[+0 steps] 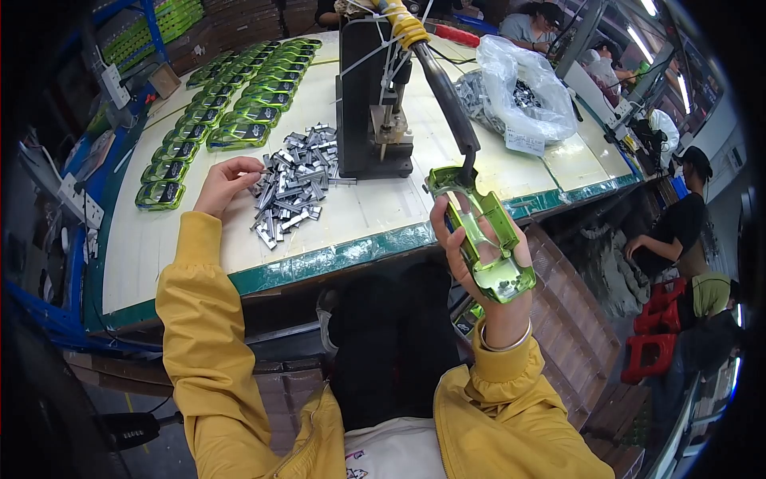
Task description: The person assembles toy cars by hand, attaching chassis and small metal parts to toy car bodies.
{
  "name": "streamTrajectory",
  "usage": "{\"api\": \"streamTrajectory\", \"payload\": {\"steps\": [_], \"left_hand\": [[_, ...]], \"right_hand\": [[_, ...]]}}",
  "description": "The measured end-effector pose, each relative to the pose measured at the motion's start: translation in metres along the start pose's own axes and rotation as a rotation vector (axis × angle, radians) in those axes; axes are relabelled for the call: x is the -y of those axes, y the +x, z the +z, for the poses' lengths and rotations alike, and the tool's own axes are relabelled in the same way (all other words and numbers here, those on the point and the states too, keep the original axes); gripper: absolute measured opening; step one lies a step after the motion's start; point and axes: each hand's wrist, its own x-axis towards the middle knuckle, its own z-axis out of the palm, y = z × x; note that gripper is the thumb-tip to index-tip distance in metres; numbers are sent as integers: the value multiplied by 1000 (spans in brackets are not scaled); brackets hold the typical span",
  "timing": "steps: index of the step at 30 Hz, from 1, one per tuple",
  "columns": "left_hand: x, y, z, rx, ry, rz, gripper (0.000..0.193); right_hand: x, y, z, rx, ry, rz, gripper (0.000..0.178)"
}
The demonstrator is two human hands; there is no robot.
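Note:
My right hand (457,254) is wrapped round a translucent green plastic housing (500,219), hollow and tilted, raised in front of the table's edge. The lower end of a black hose (448,96) meets the housing's upper end in this view; whether they touch I cannot tell. My left hand (227,185) rests at the left side of a heap of small grey metal clips (295,188), thumb and forefinger pinched together. What lies between those fingertips is too small to make out.
Rows of finished-looking green housings with black panels (243,134) lie at the left of the table (319,259). A black upright press (363,104) stands behind the heap. A clear bag of metal parts (523,88) sits right. Co-workers and red stools (650,351) are farther right.

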Motion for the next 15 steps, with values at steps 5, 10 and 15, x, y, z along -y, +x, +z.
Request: {"api": "streamTrajectory", "payload": {"steps": [5,10,15], "left_hand": [[2,0,-4,3,14,-61,11],[-2,-1,-1,-25,54,-104,9],[1,1,-3,-40,82,-88,10]], "right_hand": [[-1,-2,1,-9,8,-26,42],[-1,-2,5,-50,44,-31,34],[0,-4,8,-39,62,-19,34]]}}
